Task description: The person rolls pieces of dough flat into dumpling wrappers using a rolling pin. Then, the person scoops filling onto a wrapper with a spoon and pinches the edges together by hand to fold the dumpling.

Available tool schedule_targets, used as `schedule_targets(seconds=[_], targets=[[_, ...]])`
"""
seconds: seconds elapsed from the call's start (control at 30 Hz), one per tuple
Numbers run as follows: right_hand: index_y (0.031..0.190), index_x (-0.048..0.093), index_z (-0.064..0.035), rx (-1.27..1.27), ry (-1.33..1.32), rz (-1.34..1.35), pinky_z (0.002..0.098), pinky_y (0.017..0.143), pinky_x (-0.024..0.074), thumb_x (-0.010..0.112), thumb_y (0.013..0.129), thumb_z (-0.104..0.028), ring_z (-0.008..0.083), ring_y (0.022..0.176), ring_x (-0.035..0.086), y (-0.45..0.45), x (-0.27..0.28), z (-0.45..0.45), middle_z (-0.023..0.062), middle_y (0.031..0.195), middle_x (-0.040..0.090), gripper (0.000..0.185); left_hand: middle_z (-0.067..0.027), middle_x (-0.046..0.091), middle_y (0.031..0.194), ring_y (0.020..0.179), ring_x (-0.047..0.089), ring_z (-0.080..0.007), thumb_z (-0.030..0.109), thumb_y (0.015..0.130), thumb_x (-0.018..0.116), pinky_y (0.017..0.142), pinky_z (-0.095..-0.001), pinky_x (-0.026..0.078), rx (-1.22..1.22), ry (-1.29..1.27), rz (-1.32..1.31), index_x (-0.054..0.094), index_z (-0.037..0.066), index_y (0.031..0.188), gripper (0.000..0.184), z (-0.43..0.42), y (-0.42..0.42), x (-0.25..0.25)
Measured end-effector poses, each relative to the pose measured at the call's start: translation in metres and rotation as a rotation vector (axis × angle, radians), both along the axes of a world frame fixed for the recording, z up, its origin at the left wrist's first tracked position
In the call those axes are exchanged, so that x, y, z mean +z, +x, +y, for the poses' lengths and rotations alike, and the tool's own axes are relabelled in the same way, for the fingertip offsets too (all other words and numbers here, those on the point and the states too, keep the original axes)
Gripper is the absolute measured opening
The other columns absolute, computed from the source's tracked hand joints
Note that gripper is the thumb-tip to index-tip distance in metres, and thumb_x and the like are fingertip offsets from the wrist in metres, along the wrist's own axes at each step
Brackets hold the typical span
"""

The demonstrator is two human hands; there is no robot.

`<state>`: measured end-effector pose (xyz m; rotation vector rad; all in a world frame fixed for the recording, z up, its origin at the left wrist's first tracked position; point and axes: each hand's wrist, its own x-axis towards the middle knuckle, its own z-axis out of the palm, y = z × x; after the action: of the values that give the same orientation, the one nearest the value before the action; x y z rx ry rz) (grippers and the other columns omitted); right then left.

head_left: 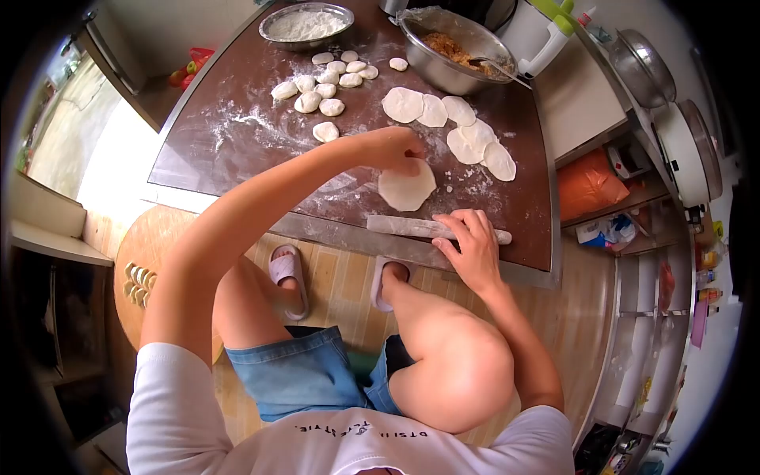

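Observation:
My left hand (pixel 398 150) reaches across the dark floured table with its fingers closed at the upper edge of a round dough wrapper (pixel 406 190). Its fingertips are partly hidden. Just below the wrapper lies a flour-coated rolling pin (pixel 404 226), close to the table's front edge. My right hand (pixel 473 241) grips the pin's right part, fingers over the top and thumb on the near side. Rolled wrappers (pixel 475 136) overlap in a line to the upper right. Several small flattened dough pieces (pixel 327 77) sit left of the middle, one (pixel 325 131) near my left wrist.
A bowl of flour (pixel 306 25) stands at the back left. At the back right is a steel bowl (pixel 419 59) of orange-brown filling with a spoon (pixel 507 70). Formed dumplings (pixel 139 283) lie on a round wooden board (pixel 131 237) at lower left. Shelves line the right.

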<state>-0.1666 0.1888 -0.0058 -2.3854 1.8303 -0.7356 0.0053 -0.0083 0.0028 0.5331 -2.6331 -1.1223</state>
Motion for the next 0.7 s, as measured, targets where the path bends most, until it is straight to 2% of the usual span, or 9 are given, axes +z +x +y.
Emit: schedule_targets(seconds=[0.1,0.17,0.23,0.3,0.37,0.4,0.5,0.6,0.7], targets=[[0.102,0.06,-0.0135,-0.006,0.012,0.008,0.0363,0.076,0.0401,0.069,0.07,-0.023,0.0229,0.088,0.048,-0.001,-0.001,-0.002,0.0036,0.093,0.051,0.034,-0.0135,0.064,0.082,0.071,0.06,-0.0254,0.012,0.077,0.057,0.065,-0.0364,0.046,0.334,-0.087,0.142,0.062,0.001,0.09,0.019,-0.052,-0.04,-0.017],[0.099,0.062,-0.0117,0.004,-0.009,-0.007,0.0362,0.075,0.0402,0.07,0.068,-0.021,0.0241,0.087,0.048,-0.002,0.001,-0.003,0.0048,0.091,0.052,0.034,-0.0124,0.065,0.086,0.075,0.062,-0.0244,0.013,0.077,0.059,0.066,-0.0361,0.047,0.608,-0.406,-0.061,0.064,0.002,0.088,0.017,-0.063,-0.029,0.008],[0.1,0.062,-0.013,0.023,-0.014,-0.016,0.0361,0.075,0.0399,0.07,0.068,-0.021,0.0235,0.086,0.048,-0.004,0.0,-0.003,0.0042,0.09,0.052,0.035,-0.0115,0.065,0.086,0.076,0.064,-0.0234,0.014,0.075,0.062,0.065,-0.0355,0.048,0.661,-0.511,-0.136,0.064,0.003,0.084,0.014,-0.066,0.004,0.028],[0.102,0.063,-0.0145,0.033,-0.009,-0.001,0.036,0.075,0.0397,0.07,0.067,-0.02,0.0228,0.086,0.048,-0.004,0.002,-0.004,0.0036,0.09,0.051,0.036,-0.0112,0.061,0.065,0.066,0.061,-0.0286,0.016,0.071,0.058,0.059,-0.0381,0.047,0.515,-0.539,0.02,0.063,0.005,0.073,0.012,-0.079,0.054,0.02],[0.108,0.061,-0.0197,0.071,-0.048,0.035,0.0351,0.071,0.0386,0.07,0.067,-0.021,0.0204,0.084,0.048,-0.004,0.0,-0.007,0.0007,0.087,0.05,0.042,-0.0107,0.061,0.066,0.067,0.06,-0.0282,0.014,0.07,0.059,0.059,-0.0372,0.046,0.394,-0.454,-0.239,0.063,0.005,0.074,0.011,-0.063,0.088,0.024],[0.107,0.061,-0.0198,0.075,-0.041,0.03,0.0351,0.071,0.0386,0.07,0.067,-0.021,0.0204,0.084,0.048,-0.004,0.0,-0.009,0.0008,0.087,0.05,0.041,-0.0107,0.062,0.072,0.069,0.06,-0.0283,0.013,0.07,0.059,0.061,-0.036,0.046,0.32,-0.382,-0.09,0.064,0.005,0.079,0.013,-0.057,0.101,0.011],[0.106,0.062,-0.0198,0.076,-0.028,0.028,0.0354,0.073,0.0387,0.07,0.067,-0.021,0.0204,0.085,0.048,-0.002,0.0,-0.009,0.0011,0.087,0.05,0.04,-0.0114,0.062,0.08,0.078,0.06,-0.0282,0.016,0.071,0.061,0.069,-0.0365,0.045,0.425,-0.431,-0.153,0.063,0.007,0.09,0.021,-0.04,0.109,-0.008],[0.105,0.063,-0.0195,0.067,-0.021,0.029,0.0356,0.074,0.0389,0.07,0.067,-0.02,0.0205,0.085,0.048,-0.002,0.0,-0.01,0.0013,0.087,0.05,0.039,-0.0101,0.06,0.079,0.076,0.058,-0.0259,0.008,0.073,0.059,0.071,-0.0368,0.045,0.546,-0.374,-0.261,0.058,0.003,0.088,0.016,-0.024,0.113,-0.01],[0.105,0.062,-0.0185,0.064,-0.006,0.033,0.0359,0.074,0.0389,0.071,0.066,-0.018,0.0212,0.086,0.048,0.001,0.001,-0.009,0.0018,0.088,0.05,0.04,-0.0093,0.06,0.078,0.075,0.058,-0.0254,0.01,0.071,0.063,0.069,-0.0364,0.045,0.512,-0.368,-0.072,0.056,0.003,0.085,0.017,-0.009,0.143,-0.014]])
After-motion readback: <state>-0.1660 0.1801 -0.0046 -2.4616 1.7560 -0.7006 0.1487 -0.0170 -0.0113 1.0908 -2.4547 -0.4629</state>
